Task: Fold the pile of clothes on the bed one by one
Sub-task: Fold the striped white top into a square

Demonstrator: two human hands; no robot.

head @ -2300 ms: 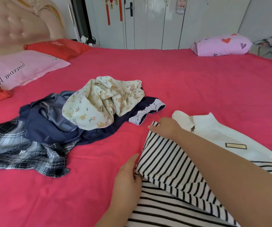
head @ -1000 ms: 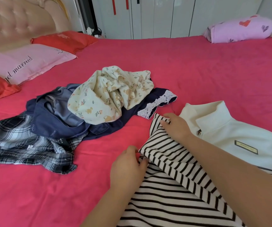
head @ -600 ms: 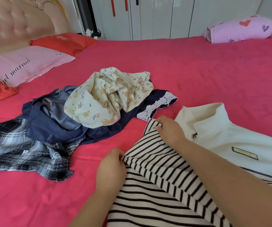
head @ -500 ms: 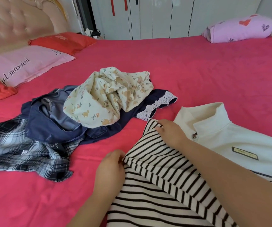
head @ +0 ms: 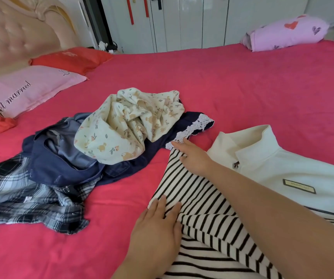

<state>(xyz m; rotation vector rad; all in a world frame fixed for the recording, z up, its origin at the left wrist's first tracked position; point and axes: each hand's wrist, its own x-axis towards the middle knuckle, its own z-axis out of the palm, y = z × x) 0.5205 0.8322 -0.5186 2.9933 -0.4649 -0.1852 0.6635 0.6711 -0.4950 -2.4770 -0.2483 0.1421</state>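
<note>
Closest in, the left grip (head: 156,224) lies flat with straight fingers, holding nothing and pressing the crease where the striped sleeve (head: 192,190) turns over. Just beyond, the right grip (head: 194,158) sits on the cuff end of that sleeve, fingertips reaching the lace trim (head: 194,125) of the pile. I can't tell whether it pinches the cuff or only pins it.

The striped top (head: 212,256) is spread on the bed (head: 242,87) right in front of the person, with its cream collar (head: 248,141) pointing away. It looks like a soft, light knit, limp and stretchy, and likely to creep on the sheet. I'd take it at the cuff and shoulder seam, then smooth it with a flat palm. The collar looks firmer, and so does the label patch (head: 299,186).

Now the count:
- One top is being worked.
- The pile to the left holds one plaid shirt (head: 21,194) at the bottom and one floral garment (head: 125,125) on top.
- The navy clothing (head: 61,164) between them could be one piece or two, and I can't separate them.

All of it is crumpled and floppy.

Farther back there are two red pillows (head: 71,59), one pink pillow (head: 27,87) and one lilac pillow (head: 287,31) at the far corner.
</note>
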